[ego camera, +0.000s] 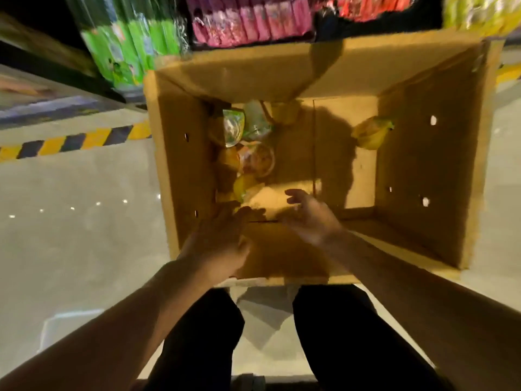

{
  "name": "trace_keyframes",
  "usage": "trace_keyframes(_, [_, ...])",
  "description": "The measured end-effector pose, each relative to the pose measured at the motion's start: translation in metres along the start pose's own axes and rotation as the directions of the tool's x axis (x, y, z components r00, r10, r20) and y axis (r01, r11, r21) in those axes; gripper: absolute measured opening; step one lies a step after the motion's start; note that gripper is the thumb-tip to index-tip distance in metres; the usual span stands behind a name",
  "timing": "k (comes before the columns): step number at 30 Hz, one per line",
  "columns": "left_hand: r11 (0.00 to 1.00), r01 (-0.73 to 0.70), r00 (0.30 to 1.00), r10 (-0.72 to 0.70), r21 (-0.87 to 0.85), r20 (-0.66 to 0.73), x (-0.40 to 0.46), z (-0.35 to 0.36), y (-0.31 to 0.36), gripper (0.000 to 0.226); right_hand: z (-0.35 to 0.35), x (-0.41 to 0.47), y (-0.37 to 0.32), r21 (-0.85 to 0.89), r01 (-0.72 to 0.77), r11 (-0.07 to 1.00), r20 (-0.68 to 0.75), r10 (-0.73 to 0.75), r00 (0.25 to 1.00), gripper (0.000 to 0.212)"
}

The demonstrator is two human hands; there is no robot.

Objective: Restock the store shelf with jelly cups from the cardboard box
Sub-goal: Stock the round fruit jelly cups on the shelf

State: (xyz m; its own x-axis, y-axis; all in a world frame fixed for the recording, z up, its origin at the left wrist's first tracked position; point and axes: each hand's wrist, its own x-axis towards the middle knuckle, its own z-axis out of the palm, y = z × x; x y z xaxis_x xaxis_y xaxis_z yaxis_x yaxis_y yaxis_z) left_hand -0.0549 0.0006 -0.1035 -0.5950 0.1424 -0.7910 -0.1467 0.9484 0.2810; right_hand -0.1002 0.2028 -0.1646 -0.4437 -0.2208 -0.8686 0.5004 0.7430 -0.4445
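Note:
An open cardboard box (423, 153) stands on the floor in front of me. Several jelly cups lie along its left inner wall: a green-lidded one (234, 127), an orange one (258, 160) and a yellow one (245, 186). One more yellow cup (372, 132) lies alone at the far right of the box floor. My left hand (218, 244) reaches down inside the box near the yellow cup, fingers straight, holding nothing. My right hand (308, 214) hovers inside the box beside it, fingers loosely spread and empty. The frame is motion-blurred.
The store shelf at the top holds green packs (127, 43), pink packs (251, 24), red packs (375, 5) and yellow packs (479, 12). A yellow-and-black hazard stripe (73, 141) runs along the shelf base. My dark-trousered legs (335, 334) stand right behind the box on the pale floor.

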Motion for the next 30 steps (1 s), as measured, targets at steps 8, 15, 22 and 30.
trace_keyframes(8, [0.997,-0.036,0.999,0.035,-0.074,-0.005,0.054,0.012,-0.033,0.056,0.092,0.122,-0.022,0.051,-0.21,0.976,-0.012,0.211,0.977,0.057])
trace_keyframes(15, [0.92,0.012,1.0,-0.018,-0.392,-0.013,0.063,0.026,-0.039,0.048,0.089,0.121,-0.004,0.204,-0.213,0.956,-0.154,0.246,0.957,0.066])
trace_keyframes(22, [0.236,0.429,0.855,-0.417,-0.872,0.308,0.075,0.012,-0.007,0.047,0.047,0.04,-0.005,0.447,-0.096,0.89,-0.028,0.121,0.992,0.048])
trace_keyframes(30, [0.028,0.313,0.84,-0.475,-0.949,0.262,0.075,0.011,-0.003,0.043,0.007,0.048,-0.025,0.54,-0.045,0.84,0.096,-0.009,0.995,0.02])
